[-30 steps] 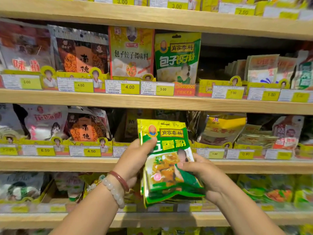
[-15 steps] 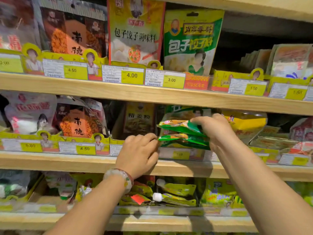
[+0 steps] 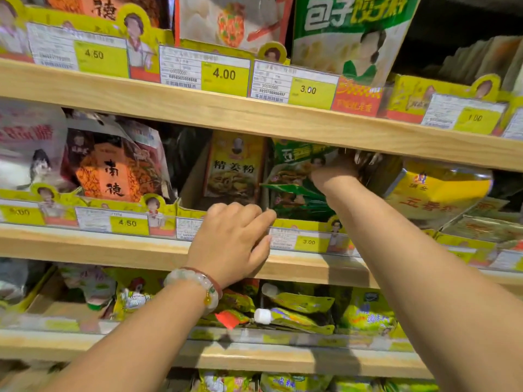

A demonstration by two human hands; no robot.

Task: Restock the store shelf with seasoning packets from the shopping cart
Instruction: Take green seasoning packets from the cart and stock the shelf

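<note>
The green seasoning packets (image 3: 294,190) are seen in a yellow display tray (image 3: 300,223) on the middle shelf (image 3: 141,250), just right of a yellow ginger-powder packet (image 3: 235,171). Their upper edge is hidden under the wooden board of the shelf above (image 3: 254,114), and their right part is covered by the right hand (image 3: 336,171). That hand is reached deep into the tray against the packets; its fingers are lost in shadow and blur, so whether they are clenched, released or grasping cannot be told. The left hand (image 3: 235,241) is laid over the tray's front lip, fingers loosely curled, with nothing seen to be held; part of a price label (image 3: 308,241) reading 3.00 is left showing beside it. A pale bead bracelet (image 3: 198,287) is worn on the left wrist. To the right, a shiny yellow bag (image 3: 435,193) is tilted, its print partly blurred. Packets at the frame's edges are cut off.
</note>
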